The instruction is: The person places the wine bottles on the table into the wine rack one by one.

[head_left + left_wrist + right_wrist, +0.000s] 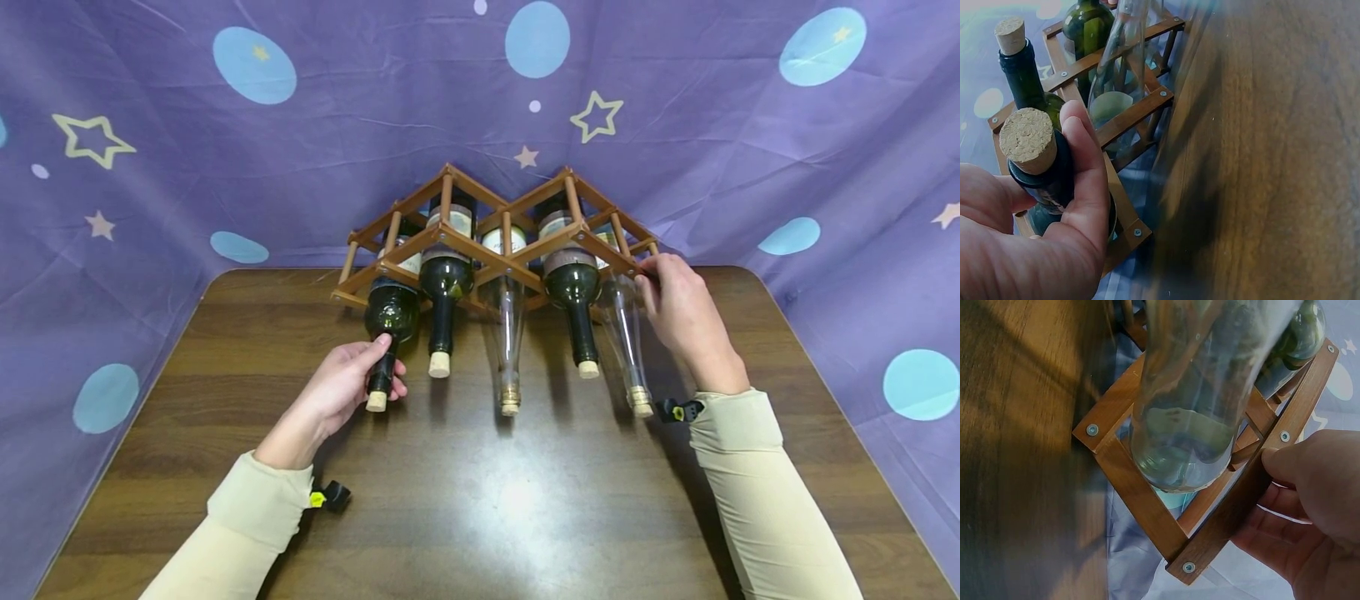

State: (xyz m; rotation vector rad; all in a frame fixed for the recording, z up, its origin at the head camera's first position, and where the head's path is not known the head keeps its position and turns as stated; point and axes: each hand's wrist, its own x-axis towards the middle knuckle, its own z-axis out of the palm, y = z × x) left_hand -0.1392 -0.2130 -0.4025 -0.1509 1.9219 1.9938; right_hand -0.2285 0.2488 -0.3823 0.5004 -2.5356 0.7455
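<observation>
A wooden lattice wine rack (480,252) stands at the back of the table with several corked bottles lying in it, necks toward me. At its left end my left hand (347,382) grips the neck of a dark green wine bottle (393,312); the cork (1027,140) pokes out past the fingers in the left wrist view. On the other side, my right hand (686,312) pinches the rack's right end bar (1244,487) between thumb and fingers. Close beside that hand lies a clear glass bottle (624,333).
Between the end bottles sit two more dark green bottles (444,287) and another clear bottle (510,333). A purple patterned cloth (390,108) hangs right behind the rack. The brown wooden table (420,500) extends toward me.
</observation>
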